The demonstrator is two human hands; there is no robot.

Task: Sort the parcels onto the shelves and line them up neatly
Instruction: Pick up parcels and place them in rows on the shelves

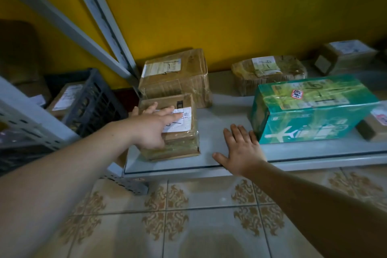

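Left of the green box [310, 111], my flat left fingers [167, 112] should nudge the small parcel [182, 142] square; right fingers [238, 134] rest spread, empty.

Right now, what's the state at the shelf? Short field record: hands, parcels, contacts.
left hand: lies on top of the small brown parcel, fingers across its label
right hand: flat on the bare shelf, fingertips by the green box; contact unclear
small brown parcel: front left of shelf, just ahead of the large brown parcel
green box: right of both hands
back row: taped parcel
off shelf: dark crate, left
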